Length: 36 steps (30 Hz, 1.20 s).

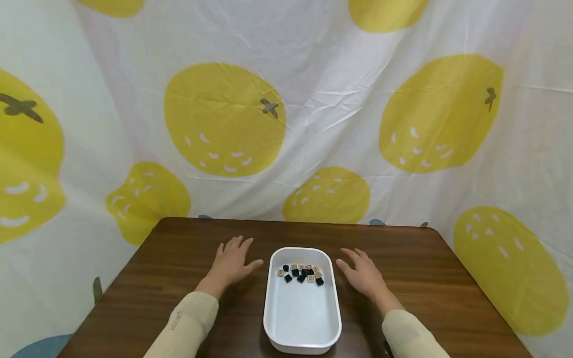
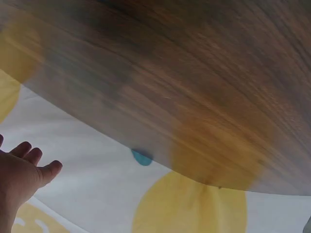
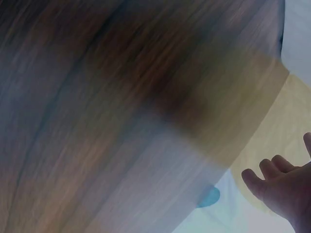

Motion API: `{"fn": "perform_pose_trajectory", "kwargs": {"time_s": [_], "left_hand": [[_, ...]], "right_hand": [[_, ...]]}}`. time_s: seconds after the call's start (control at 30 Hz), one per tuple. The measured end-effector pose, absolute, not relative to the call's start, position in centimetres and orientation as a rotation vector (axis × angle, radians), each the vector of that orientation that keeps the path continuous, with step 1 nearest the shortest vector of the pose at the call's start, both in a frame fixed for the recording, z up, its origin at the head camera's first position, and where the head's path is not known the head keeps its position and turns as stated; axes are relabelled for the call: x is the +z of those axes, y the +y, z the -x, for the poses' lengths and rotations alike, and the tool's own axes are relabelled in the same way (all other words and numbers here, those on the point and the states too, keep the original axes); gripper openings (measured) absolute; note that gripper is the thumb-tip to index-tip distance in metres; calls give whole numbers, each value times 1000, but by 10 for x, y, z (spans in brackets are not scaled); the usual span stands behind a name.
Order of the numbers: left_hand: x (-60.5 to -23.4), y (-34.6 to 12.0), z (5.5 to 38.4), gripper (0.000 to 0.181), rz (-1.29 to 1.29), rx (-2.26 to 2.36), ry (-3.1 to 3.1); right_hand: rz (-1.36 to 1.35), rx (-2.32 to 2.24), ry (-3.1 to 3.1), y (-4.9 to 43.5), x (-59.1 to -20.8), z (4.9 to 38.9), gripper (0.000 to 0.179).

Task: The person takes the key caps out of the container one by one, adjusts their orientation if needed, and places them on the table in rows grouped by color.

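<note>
A white rectangular tray [image 1: 301, 313] with rounded corners stands lengthwise on the dark wooden table. Toward its far end lie several small black cubes [image 1: 288, 278] mixed with several light wooden cubes [image 1: 311, 279] that bear printed marks. My left hand [image 1: 230, 263] is to the left of the tray, fingers spread and holding nothing. To the right of it my right hand [image 1: 362, 273] reaches forward with its fingers extended, likewise holding nothing. In the wrist views, the left hand [image 2: 22, 174] and the right hand [image 3: 282, 187] appear only in part, at the frame edges.
The brown table [image 1: 429, 278] has a far edge with rounded corners. Close behind it hangs a white curtain [image 1: 313, 99] printed with large yellow lemons, which also runs along both sides.
</note>
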<state>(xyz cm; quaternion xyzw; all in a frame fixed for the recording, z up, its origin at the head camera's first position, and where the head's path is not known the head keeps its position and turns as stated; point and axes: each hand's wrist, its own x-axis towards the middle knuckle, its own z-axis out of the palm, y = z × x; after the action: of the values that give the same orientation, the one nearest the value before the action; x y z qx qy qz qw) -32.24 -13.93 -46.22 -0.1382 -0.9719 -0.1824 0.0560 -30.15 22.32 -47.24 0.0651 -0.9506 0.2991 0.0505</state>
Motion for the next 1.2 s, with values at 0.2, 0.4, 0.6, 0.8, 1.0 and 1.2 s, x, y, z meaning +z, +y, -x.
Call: {"fn": "perform_pose_trajectory", "kwargs": {"time_s": [0.2,0.4,0.6,0.8,1.0,1.2], "left_hand": [[-459,-130,320,72,463,-641,-2920],[-455,-119,321,70,552,-675,-2896],[-453,-108,320,66,655,-649,-2883],[-457,-101,321,59,723,-656,-2863],[-459,-91,322,48,747,-674,-2886],[-462,-78,322,42,778,-594,-2904]], "right_hand": [[-169,1140,-2843,210,-470,296,51],[-89,1343,-2844,200,-464,296,46],[-41,1437,-2824,199,-467,296,42],[42,1647,-2782,195,-471,293,39],[136,1991,-2605,189,-475,291,41],[171,2023,-2576,185,-477,290,41]]}}
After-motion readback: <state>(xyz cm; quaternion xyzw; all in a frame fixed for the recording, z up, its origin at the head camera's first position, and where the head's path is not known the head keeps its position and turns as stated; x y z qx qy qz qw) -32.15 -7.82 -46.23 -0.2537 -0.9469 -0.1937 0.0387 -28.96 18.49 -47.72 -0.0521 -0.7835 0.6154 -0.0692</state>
